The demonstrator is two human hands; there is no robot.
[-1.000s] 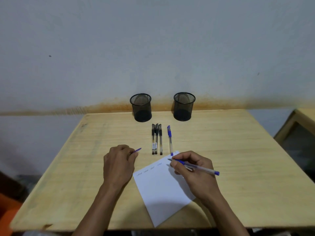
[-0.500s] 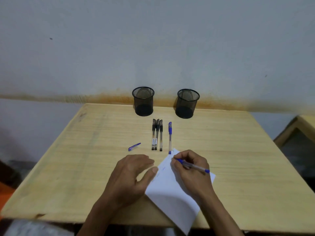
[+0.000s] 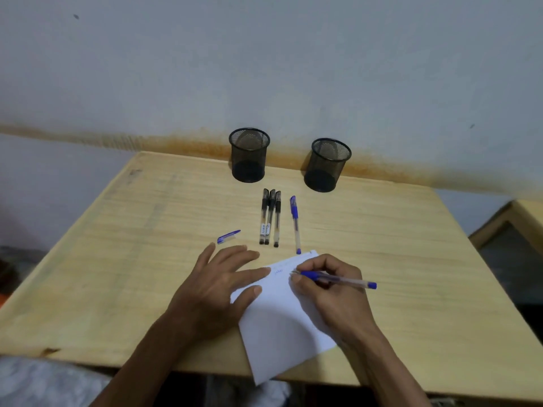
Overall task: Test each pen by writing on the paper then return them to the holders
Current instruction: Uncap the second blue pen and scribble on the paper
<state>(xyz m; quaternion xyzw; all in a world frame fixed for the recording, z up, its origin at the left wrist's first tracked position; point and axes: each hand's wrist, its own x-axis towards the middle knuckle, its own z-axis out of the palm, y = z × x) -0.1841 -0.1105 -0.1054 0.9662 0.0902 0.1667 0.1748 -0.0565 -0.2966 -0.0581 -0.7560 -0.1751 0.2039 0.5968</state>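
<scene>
Pen (image 3: 335, 278), light and stiff, sits pinched in the right hand (image 3: 332, 292) low near its tip, apparently touching the paper (image 3: 282, 327). Flat left hand (image 3: 219, 284) pins that thin, slippery sheet on the table (image 3: 117, 259).

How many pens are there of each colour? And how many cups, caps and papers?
Black pens: 3
Blue pens: 2, one lying on the table, one gripped in the right hand
Mesh cups: 2
Loose blue cap: 1
Paper: 1
Total: 9
</scene>
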